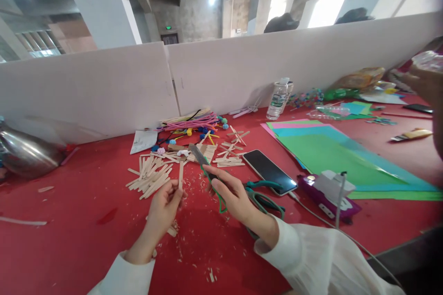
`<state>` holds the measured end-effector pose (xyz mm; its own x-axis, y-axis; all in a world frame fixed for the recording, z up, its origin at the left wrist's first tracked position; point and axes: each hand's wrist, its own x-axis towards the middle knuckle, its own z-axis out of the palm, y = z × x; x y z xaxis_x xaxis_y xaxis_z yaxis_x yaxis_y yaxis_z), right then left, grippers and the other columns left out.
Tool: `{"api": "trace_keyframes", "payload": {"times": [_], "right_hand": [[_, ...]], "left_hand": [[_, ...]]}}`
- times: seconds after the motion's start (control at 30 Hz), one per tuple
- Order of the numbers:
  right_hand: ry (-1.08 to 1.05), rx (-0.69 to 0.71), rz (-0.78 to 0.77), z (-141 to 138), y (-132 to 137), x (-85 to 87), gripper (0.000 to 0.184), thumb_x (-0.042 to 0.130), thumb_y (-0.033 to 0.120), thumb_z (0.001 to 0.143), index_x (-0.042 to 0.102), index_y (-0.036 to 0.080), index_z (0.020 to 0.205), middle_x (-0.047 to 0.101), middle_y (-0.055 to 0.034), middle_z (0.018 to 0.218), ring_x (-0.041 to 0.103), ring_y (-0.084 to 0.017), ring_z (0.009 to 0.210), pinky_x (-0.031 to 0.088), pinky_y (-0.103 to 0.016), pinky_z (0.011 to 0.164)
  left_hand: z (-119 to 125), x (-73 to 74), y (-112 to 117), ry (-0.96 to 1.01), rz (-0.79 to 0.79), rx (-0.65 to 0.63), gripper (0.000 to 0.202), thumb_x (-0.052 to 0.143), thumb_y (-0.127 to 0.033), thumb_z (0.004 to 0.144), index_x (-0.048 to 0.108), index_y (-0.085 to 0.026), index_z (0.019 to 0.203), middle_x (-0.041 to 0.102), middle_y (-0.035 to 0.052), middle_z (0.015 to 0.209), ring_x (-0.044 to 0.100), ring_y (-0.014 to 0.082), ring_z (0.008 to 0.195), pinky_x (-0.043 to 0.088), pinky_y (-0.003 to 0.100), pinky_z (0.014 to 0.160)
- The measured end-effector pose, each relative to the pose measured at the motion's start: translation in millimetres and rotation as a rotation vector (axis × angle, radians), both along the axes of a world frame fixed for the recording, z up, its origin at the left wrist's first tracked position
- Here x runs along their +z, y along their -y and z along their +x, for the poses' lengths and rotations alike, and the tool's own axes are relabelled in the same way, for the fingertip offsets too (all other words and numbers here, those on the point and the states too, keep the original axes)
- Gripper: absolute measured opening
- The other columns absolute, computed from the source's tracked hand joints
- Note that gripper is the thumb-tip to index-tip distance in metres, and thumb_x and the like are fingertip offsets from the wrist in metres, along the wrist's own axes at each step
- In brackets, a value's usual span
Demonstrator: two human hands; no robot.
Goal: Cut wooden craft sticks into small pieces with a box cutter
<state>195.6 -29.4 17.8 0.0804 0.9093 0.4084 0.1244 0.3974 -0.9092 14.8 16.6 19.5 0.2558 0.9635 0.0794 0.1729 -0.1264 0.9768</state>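
My left hand (165,205) is closed, pinching a wooden craft stick (180,175) upright between thumb and fingers. My right hand (233,193) grips a knife (200,156) by its dark, green-edged handle, its broad grey blade pointing up and left, apart from the stick. Loose craft sticks (152,177) lie in a pile just beyond my left hand, and several small stick pieces (230,161) lie beyond my right. Pale wood shavings are scattered on the red tabletop (114,239) between and below the hands. Green-handled scissors (263,200) lie partly hidden behind my right wrist.
A phone (270,170) lies on the right, its cable running to a purple power strip (328,203). Coloured paper sheets (332,152), a water bottle (278,99) and pipe cleaners (190,122) lie farther back. A metal kettle (27,152) stands left. Another person's arm (427,83) shows at right.
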Motion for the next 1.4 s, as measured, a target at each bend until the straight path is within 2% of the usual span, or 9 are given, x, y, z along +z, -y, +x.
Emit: {"api": "trace_keyframes", "payload": {"times": [0.13, 0.23, 0.43, 0.73, 1.0, 1.13, 1.2, 1.3, 1.4], "right_hand": [[-0.096, 0.088, -0.021, 3.2, 0.5, 0.3, 0.039, 0.041, 0.03, 0.087, 0.061, 0.019, 0.119, 0.064, -0.0066, 0.119, 0.053, -0.021, 0.115, 0.039, -0.037, 0.099], [-0.147, 0.147, -0.031, 3.2, -2.2, -0.9, 0.043, 0.038, 0.025, 0.083, 0.06, 0.021, 0.12, 0.058, -0.0051, 0.127, 0.048, -0.021, 0.122, 0.035, -0.039, 0.103], [-0.172, 0.113, -0.121, -3.1, -3.4, 5.3, 0.04, 0.057, 0.029, 0.077, 0.055, 0.02, 0.116, 0.069, -0.0101, 0.106, 0.067, -0.022, 0.092, 0.053, -0.036, 0.079], [-0.021, -0.013, -0.133, 3.7, -4.7, 8.5, 0.015, 0.065, 0.033, 0.072, 0.06, 0.02, 0.079, 0.067, -0.0025, 0.074, 0.063, -0.017, 0.067, 0.052, -0.027, 0.063], [0.193, -0.121, -0.124, 13.3, 50.7, 19.2, 0.016, 0.056, 0.023, 0.077, 0.058, 0.02, 0.092, 0.063, -0.0003, 0.074, 0.059, -0.014, 0.062, 0.047, -0.023, 0.06], [0.318, -0.208, -0.172, 13.2, 81.4, 10.9, 0.014, 0.051, 0.02, 0.078, 0.054, 0.02, 0.092, 0.058, 0.0035, 0.063, 0.054, -0.011, 0.048, 0.044, -0.02, 0.048], [0.405, -0.186, -0.153, 13.4, 89.1, 9.3, 0.016, 0.051, 0.017, 0.075, 0.054, 0.021, 0.09, 0.061, 0.001, 0.068, 0.058, -0.013, 0.055, 0.046, -0.021, 0.053], [0.506, -0.162, -0.137, 13.6, 93.5, 9.8, 0.022, 0.051, 0.013, 0.067, 0.054, 0.021, 0.088, 0.063, -0.0007, 0.072, 0.059, -0.015, 0.061, 0.046, -0.024, 0.058], [0.568, -0.156, -0.141, 12.0, 95.2, 12.1, 0.027, 0.051, 0.012, 0.063, 0.055, 0.021, 0.088, 0.063, -0.0009, 0.07, 0.058, -0.017, 0.059, 0.045, -0.026, 0.057]], "left_hand": [[0.3, -0.3, 1.0, 0.016, -0.001, 0.011, 0.024, 0.061, -0.042, 0.071, 0.055, -0.02, 0.074, 0.058, -0.0029, 0.062, 0.049, 0.0107, 0.049, 0.039, 0.022, 0.048], [1.1, 0.9, 0.6, 0.043, -0.038, 0.007, 0.026, 0.062, -0.044, 0.069, 0.055, -0.02, 0.072, 0.058, -0.003, 0.061, 0.049, 0.0104, 0.047, 0.039, 0.022, 0.047], [5.4, -6.6, -0.1, 0.084, -0.19, -0.055, 0.035, 0.063, -0.047, 0.068, 0.052, -0.018, 0.085, 0.062, -0.0017, 0.065, 0.051, 0.0102, 0.043, 0.041, 0.023, 0.046], [8.8, -18.6, 13.1, 0.02, -0.393, -0.081, 0.059, 0.062, -0.049, 0.068, 0.039, -0.017, 0.111, 0.063, -0.0016, 0.063, 0.056, 0.0125, 0.04, 0.041, 0.022, 0.039], [2.7, -19.6, 59.5, -0.117, -0.376, -0.153, 0.046, 0.048, -0.051, 0.082, 0.037, -0.019, 0.113, 0.067, 0.0016, 0.075, 0.053, 0.011, 0.037, 0.041, 0.023, 0.039], [-5.1, -8.0, 72.0, -0.27, -0.289, -0.224, 0.028, 0.049, -0.039, 0.085, 0.048, -0.021, 0.106, 0.064, -0.0024, 0.065, 0.059, 0.0141, 0.05, 0.045, 0.025, 0.05], [-10.0, -2.0, 69.4, -0.604, 0.038, -0.293, 0.021, 0.041, -0.033, 0.09, 0.054, -0.021, 0.101, 0.067, 0.0008, 0.072, 0.065, 0.0178, 0.069, 0.05, 0.03, 0.064], [-15.4, -2.4, 57.7, -0.683, 0.129, -0.295, 0.027, 0.046, -0.033, 0.086, 0.058, -0.019, 0.106, 0.063, 0.0115, 0.113, 0.056, 0.0276, 0.107, 0.042, 0.046, 0.092], [-15.5, -12.9, 46.9, -0.844, 0.389, -0.408, 0.049, 0.057, -0.037, 0.082, 0.05, -0.021, 0.127, 0.041, 0.0099, 0.142, 0.029, 0.0319, 0.132, 0.029, 0.05, 0.104]]}}
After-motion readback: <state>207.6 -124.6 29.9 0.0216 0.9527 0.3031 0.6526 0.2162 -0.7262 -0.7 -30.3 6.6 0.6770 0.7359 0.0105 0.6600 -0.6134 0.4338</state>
